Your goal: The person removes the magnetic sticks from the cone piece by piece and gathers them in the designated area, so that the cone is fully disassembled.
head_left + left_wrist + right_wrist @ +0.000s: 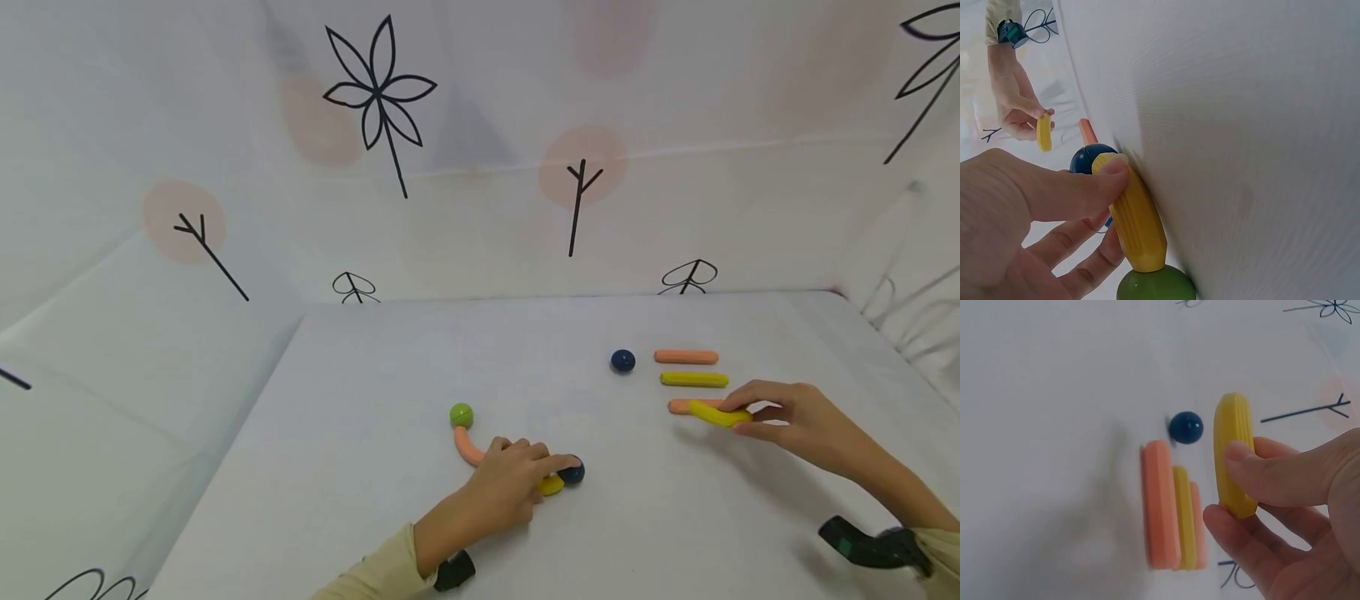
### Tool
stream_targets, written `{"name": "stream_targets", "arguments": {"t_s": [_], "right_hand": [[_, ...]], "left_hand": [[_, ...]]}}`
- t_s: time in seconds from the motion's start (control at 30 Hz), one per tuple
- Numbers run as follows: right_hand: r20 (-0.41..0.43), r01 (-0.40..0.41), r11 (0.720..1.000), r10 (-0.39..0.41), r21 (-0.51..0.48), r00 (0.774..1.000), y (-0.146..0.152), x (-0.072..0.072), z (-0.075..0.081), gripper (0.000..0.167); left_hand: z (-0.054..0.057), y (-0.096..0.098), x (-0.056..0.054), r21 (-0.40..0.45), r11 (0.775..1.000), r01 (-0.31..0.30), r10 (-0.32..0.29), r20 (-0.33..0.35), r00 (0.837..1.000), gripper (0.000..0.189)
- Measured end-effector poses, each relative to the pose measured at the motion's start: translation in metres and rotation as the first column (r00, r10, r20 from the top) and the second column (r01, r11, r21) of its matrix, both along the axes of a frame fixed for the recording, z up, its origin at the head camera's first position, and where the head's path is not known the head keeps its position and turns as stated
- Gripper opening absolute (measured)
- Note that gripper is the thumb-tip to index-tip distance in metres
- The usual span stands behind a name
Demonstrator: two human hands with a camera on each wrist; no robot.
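My left hand pinches a curved yellow stick lying low at the white table, thumb on its near side. Its forefinger reaches onto a dark blue ball at the stick's far end. In the left wrist view a green ball meets the stick's other end. A curved orange stick comes out from behind this hand, with a green ball at its tip. Raised over the table, my right hand holds another curved yellow stick between thumb and fingers.
Beyond the right hand, a straight yellow stick lies between two straight orange sticks, the far one and the near one, partly covered. A dark blue ball sits left of them. Patterned white cloth hangs behind the table.
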State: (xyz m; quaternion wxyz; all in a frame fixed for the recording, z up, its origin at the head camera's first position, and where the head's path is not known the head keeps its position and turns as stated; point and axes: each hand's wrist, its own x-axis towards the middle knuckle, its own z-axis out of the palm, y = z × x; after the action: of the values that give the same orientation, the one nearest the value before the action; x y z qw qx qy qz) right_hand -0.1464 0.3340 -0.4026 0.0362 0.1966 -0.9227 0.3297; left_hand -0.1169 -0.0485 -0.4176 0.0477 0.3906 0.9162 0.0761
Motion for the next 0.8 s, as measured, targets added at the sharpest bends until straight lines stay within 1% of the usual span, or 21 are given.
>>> {"name": "stream_targets", "arguments": {"t_s": [0.17, 0.3, 0.47, 0.57, 0.8], "right_hand": [[-0.034, 0.019, 1.0, -0.019, 0.003, 0.999, 0.013, -0.007, -0.001, 0.028], [-0.042, 0.06, 0.998, -0.059, 0.019, 0.997, 0.024, -0.013, -0.002, 0.026], [-0.017, 0.126, 0.991, -0.126, 0.053, 0.992, 0.036, -0.021, -0.004, 0.023], [-0.003, 0.148, 0.987, -0.148, 0.066, 0.989, 0.044, -0.026, -0.006, 0.023], [0.023, 0.167, 0.983, -0.169, 0.073, 0.985, 0.06, -0.04, -0.011, 0.024]], "left_hand": [[-0.001, 0.0, 0.001, 0.009, 1.0, 0.0, 0.0, -0.014, 1.0, 0.064], [0.0, -0.001, 0.001, 0.019, 1.0, 0.001, 0.0, -0.011, 1.0, 0.064], [0.0, -0.001, 0.001, 0.019, 1.0, 0.003, -0.003, -0.005, 1.0, 0.064], [0.0, -0.001, 0.001, 0.018, 1.0, 0.003, -0.003, -0.005, 1.0, 0.064], [0.002, -0.001, 0.001, 0.013, 1.0, 0.002, -0.002, -0.007, 1.0, 0.064]]}}
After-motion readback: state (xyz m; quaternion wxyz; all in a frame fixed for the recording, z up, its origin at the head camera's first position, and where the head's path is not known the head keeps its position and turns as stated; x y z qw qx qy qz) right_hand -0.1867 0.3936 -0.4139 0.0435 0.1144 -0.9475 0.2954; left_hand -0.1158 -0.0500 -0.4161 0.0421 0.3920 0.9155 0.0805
